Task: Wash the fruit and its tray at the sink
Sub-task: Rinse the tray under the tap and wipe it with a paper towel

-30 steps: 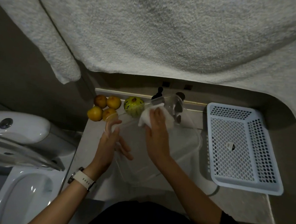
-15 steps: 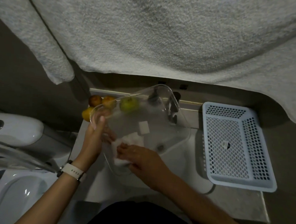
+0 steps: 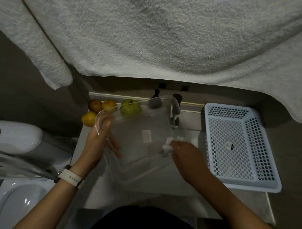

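Note:
A clear plastic tray (image 3: 141, 159) is held tilted over the white sink (image 3: 142, 198). My left hand (image 3: 100, 139) grips the tray's left rim, thumb behind the plastic and fingers spread along its side. My right hand (image 3: 185, 154) holds a white cloth (image 3: 169, 145) pressed against the tray's right side. Beyond the tray, on the counter's back left corner, lie several yellow-orange fruits (image 3: 89, 119) and one green fruit (image 3: 130, 108), partly seen through the plastic.
A white perforated basket (image 3: 241, 147) stands on the counter right of the sink. A dark tap (image 3: 175, 112) rises behind the tray. A toilet (image 3: 13, 159) is at the left. A large towel (image 3: 151, 35) hangs overhead.
My right hand has swept the cloth from the tray's lower left across to its right side. The tray has turned slightly; my left hand keeps its hold on the left rim.

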`<act>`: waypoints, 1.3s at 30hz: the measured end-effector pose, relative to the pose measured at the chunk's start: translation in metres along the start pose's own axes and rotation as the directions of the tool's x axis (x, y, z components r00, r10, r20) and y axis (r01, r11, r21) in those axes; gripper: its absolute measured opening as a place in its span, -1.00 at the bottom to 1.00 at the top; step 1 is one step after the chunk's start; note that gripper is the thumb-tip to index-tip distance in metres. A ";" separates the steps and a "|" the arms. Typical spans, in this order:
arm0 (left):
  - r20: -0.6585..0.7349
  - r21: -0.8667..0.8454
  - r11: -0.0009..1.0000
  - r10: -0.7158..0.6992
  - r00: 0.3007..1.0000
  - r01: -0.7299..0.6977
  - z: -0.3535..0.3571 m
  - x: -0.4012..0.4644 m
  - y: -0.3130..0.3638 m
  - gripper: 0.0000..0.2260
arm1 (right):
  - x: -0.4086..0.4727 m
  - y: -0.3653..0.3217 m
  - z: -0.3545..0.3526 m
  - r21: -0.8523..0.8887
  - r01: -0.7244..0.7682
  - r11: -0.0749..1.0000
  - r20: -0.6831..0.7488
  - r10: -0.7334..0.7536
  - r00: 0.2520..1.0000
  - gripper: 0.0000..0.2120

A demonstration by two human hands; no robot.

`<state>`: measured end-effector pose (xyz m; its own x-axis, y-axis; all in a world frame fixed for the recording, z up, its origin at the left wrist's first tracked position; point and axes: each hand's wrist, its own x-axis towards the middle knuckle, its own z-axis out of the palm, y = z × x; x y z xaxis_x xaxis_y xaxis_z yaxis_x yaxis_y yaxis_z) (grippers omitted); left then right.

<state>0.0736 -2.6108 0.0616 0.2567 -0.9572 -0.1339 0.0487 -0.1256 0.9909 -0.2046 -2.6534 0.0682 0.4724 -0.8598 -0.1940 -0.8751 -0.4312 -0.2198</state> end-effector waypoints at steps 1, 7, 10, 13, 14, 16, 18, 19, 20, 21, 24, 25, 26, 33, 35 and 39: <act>-0.002 -0.007 1.000 0.002 1.000 -0.002 0.000 0.001 0.000 -0.66 | 0.001 0.000 -0.002 -0.001 -0.006 1.000 -0.006 0.006 1.000 -0.66; 0.000 -0.013 1.000 -0.004 1.000 0.004 0.006 0.004 0.008 -0.66 | 0.010 -0.011 -0.009 0.454 -0.121 0.883 -0.105 0.188 0.977 -0.71; -0.012 -0.033 0.999 -0.027 1.000 0.026 0.013 0.001 0.007 -0.67 | 0.020 -0.028 -0.010 0.704 -0.101 0.703 -0.207 0.339 0.917 -0.71; 0.062 -0.019 0.999 -0.032 0.998 0.033 0.026 -0.008 0.003 -0.69 | 0.039 -0.057 -0.014 0.715 0.029 0.699 -0.333 0.303 0.893 -0.67; 0.077 -0.024 0.999 -0.034 0.996 0.036 0.029 -0.010 0.002 -0.70 | 0.043 -0.067 -0.017 0.713 0.055 0.699 -0.330 0.264 0.906 -0.64; 0.051 -0.051 0.998 -0.032 0.998 0.034 0.033 -0.012 0.002 -0.71 | 0.048 -0.084 -0.016 0.691 0.094 0.717 -0.295 0.160 0.942 -0.58; 0.008 -0.031 1.000 0.001 1.000 -0.001 0.033 -0.009 0.004 -0.75 | 0.044 -0.098 -0.010 0.653 0.154 0.742 -0.237 0.007 0.972 -0.55; -0.014 -0.008 1.000 0.012 1.000 -0.012 0.032 -0.008 0.002 -0.78 | 0.040 -0.104 -0.006 0.642 0.189 0.743 -0.204 -0.073 0.976 -0.55; -0.035 0.006 1.000 0.007 0.999 -0.006 0.031 -0.007 0.000 -0.78 | 0.035 -0.110 -0.003 0.641 0.222 0.734 -0.180 -0.138 0.974 -0.55; -0.051 0.001 1.000 -0.021 0.998 0.021 0.030 -0.008 -0.003 -0.79 | 0.031 -0.114 0.000 0.651 0.239 0.720 -0.160 -0.177 0.971 -0.55; -0.025 -0.007 0.993 -0.115 0.993 0.115 0.023 -0.012 -0.010 -0.77 | 0.025 -0.110 -0.009 0.753 0.189 0.631 -0.070 -0.209 0.975 -0.60; 0.004 -0.030 0.989 -0.148 0.989 0.148 0.018 -0.014 -0.010 -0.74 | 0.025 -0.103 -0.017 0.793 0.160 0.588 -0.039 -0.212 0.976 -0.64; 0.035 -0.059 0.983 -0.173 0.984 0.175 0.013 -0.014 -0.008 -0.70 | 0.023 -0.093 -0.027 0.835 0.133 0.534 -0.025 -0.204 0.979 -0.69; 0.212 -0.106 0.956 -0.245 0.946 0.272 -0.027 0.001 0.011 -0.66 | 0.018 0.007 -0.117 0.972 0.127 0.196 -0.157 0.147 0.976 -0.78; 0.273 -0.054 0.961 -0.248 0.930 0.272 -0.026 0.007 0.016 -0.64 | 0.028 0.021 -0.135 0.936 0.164 0.313 -0.234 0.201 0.951 -0.74; 0.367 0.098 0.970 -0.245 0.897 0.225 0.002 0.014 0.031 -0.62 | 0.060 0.007 -0.137 0.809 0.159 0.566 -0.211 0.027 0.977 -0.79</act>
<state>0.0766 -2.6282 0.0906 -0.1359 -0.9240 -0.3575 0.0107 -0.3622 0.9321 -0.1972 -2.7456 0.1864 0.4159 -0.9094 0.0065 -0.3350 -0.1599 -0.9285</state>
